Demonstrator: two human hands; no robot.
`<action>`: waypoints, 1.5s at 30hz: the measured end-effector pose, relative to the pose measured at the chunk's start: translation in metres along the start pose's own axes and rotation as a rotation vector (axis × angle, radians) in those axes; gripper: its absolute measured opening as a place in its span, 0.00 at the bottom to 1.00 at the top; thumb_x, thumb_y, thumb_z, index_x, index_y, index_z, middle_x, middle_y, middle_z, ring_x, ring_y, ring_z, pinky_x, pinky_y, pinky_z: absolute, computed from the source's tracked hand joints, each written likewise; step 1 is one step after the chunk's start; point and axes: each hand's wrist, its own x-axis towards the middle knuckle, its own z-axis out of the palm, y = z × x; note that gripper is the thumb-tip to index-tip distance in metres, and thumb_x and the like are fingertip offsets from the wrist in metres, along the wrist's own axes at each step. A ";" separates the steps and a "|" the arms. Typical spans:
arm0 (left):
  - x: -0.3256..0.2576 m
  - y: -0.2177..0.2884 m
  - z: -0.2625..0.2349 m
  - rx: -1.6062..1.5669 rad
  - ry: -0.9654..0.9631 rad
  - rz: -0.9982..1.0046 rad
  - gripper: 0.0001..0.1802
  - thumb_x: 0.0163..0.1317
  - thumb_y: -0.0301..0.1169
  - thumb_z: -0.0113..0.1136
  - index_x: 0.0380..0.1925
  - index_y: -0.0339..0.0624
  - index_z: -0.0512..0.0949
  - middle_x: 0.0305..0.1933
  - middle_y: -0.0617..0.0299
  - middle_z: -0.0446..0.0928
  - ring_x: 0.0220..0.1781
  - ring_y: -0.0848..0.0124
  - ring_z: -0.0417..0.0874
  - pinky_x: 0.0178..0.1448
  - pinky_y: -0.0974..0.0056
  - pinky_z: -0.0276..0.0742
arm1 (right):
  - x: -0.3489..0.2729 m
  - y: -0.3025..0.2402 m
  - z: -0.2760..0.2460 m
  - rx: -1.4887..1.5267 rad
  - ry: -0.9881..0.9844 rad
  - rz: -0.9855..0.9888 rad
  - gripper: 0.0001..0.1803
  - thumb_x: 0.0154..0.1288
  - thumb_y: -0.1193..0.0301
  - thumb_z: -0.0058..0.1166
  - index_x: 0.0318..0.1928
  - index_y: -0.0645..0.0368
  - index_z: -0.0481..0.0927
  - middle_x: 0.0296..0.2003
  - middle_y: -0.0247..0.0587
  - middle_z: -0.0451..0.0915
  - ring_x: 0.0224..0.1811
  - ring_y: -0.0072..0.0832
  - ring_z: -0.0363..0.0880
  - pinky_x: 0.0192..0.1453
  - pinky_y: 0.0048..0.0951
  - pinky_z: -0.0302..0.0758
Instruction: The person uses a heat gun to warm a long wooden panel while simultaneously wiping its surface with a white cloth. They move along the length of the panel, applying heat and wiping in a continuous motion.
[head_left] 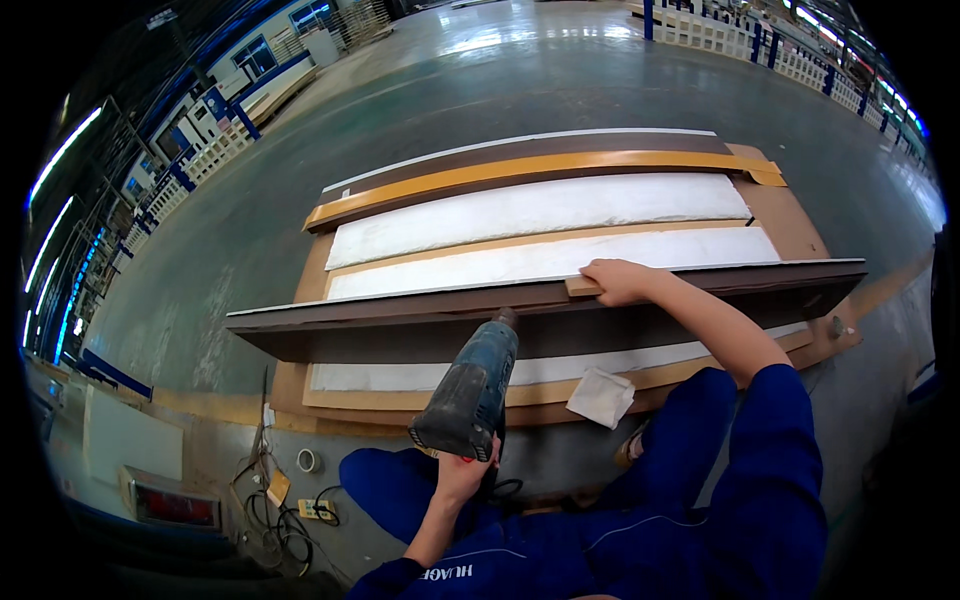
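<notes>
My left hand [462, 475] is closed round the handle of a blue heat gun [472, 385]. The gun's nozzle points up toward the edge of a long dark brown panel [420, 325] and sits very near it. Along that panel's upper edge, my right hand [625, 282] grips a small wooden block [581, 288], which rests against the brown surface. The panel lies crosswise in front of me, over white padding, with its ends reaching past the stack beneath.
White padded slabs [540, 213] lie on brown board beneath and beyond the panel. Farther off are a yellow strip [540, 166] and another dark panel. A white cloth [600, 397] lies by my knee. Cables, a tape roll [308, 460] and a power strip [317, 509] are on the floor.
</notes>
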 end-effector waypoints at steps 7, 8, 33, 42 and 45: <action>-0.009 0.004 -0.007 -0.023 0.047 -0.010 0.08 0.53 0.21 0.59 0.33 0.35 0.72 0.27 0.62 0.74 0.25 0.76 0.75 0.27 0.72 0.74 | 0.030 -0.028 0.005 0.003 -0.085 0.083 0.19 0.47 0.71 0.50 0.42 0.66 0.72 0.40 0.54 0.73 0.46 0.47 0.72 0.52 0.38 0.69; -0.007 0.003 -0.007 -0.038 0.050 -0.009 0.08 0.53 0.21 0.59 0.33 0.35 0.72 0.28 0.62 0.73 0.25 0.76 0.75 0.27 0.72 0.74 | 0.029 -0.028 0.005 -0.008 -0.061 0.064 0.18 0.47 0.71 0.49 0.41 0.66 0.73 0.39 0.55 0.74 0.45 0.47 0.72 0.51 0.38 0.70; -0.013 -0.003 -0.031 -0.089 0.097 0.026 0.07 0.54 0.19 0.57 0.34 0.34 0.71 0.28 0.61 0.73 0.24 0.75 0.74 0.27 0.71 0.74 | 0.064 -0.064 0.014 -0.024 -0.022 0.033 0.20 0.47 0.70 0.50 0.42 0.68 0.73 0.39 0.57 0.75 0.45 0.47 0.73 0.52 0.38 0.70; -0.008 0.002 -0.040 -0.036 0.087 0.051 0.09 0.56 0.21 0.54 0.37 0.34 0.69 0.28 0.60 0.70 0.25 0.73 0.73 0.28 0.67 0.73 | 0.066 -0.069 0.009 -0.028 -0.009 0.035 0.16 0.47 0.70 0.50 0.37 0.68 0.75 0.38 0.57 0.76 0.44 0.46 0.75 0.50 0.38 0.72; -0.004 0.004 -0.044 -0.045 0.096 0.053 0.11 0.57 0.22 0.54 0.40 0.34 0.68 0.28 0.60 0.71 0.25 0.73 0.73 0.28 0.67 0.73 | 0.067 -0.067 0.008 -0.025 -0.019 0.057 0.18 0.46 0.70 0.50 0.39 0.67 0.73 0.39 0.56 0.74 0.45 0.47 0.72 0.52 0.38 0.70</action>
